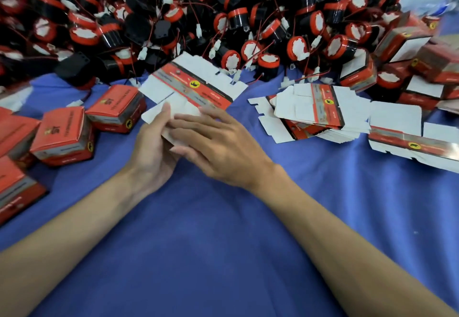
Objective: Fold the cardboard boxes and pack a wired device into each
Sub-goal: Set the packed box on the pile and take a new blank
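Blue cloth covers the table (198,254), with open room along the near edge. Folded boxes (62,137) crowd its left edge. Mid-table, the left hand (151,152) pinches a flat box (193,85) in a narrow grip, and the right hand (218,147) lies on it with straight fingers. Wired devices (223,18) heap along the far edge, with a stack of blanks (313,112) at the right.

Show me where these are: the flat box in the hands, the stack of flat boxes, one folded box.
flat box (196,85): head view, on its red printed band.
stack (326,110): head view, on the top sheet's red band.
folded box (114,99): head view, on its red top face.
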The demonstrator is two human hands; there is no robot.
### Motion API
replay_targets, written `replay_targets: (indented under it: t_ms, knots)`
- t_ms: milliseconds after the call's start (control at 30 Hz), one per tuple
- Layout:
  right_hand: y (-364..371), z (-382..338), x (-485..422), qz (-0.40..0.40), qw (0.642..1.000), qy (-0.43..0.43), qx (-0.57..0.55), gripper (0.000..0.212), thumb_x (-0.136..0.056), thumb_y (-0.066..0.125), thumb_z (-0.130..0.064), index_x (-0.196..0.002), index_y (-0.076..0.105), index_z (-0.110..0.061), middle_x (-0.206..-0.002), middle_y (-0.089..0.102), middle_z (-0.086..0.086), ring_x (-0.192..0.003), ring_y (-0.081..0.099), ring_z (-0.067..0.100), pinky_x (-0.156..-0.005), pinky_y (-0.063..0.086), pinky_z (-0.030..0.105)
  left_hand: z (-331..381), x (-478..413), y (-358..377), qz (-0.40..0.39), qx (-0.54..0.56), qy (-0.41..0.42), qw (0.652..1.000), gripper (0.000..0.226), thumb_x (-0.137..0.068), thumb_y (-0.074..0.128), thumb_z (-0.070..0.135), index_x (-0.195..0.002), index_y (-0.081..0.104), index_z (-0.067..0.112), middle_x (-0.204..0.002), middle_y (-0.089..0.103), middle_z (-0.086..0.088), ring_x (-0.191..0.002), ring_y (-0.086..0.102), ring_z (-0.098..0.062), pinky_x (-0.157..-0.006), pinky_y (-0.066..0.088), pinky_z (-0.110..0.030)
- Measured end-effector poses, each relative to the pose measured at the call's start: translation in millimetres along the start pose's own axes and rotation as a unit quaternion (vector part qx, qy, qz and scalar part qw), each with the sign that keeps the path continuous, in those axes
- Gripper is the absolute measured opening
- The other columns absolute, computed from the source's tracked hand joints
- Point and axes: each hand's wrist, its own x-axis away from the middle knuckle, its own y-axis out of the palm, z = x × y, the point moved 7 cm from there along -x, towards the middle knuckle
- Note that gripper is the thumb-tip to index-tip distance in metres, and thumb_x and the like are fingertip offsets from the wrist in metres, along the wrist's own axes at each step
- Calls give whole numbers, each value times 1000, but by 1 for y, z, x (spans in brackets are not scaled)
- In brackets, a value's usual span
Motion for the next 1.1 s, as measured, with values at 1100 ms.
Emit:
replay_targets:
  t_ms: [1100]
  knots:
    - [7, 91, 45, 58, 830, 502, -236, 19, -91, 60, -8, -97, 44, -17, -82, 48, -18, -73, 50, -14, -60, 40, 8, 19, 0, -17, 248, -576, 147, 765, 14, -92, 57, 40, -103, 64, 36, -111, 35, 6, -124, 29, -21, -104, 22, -41]
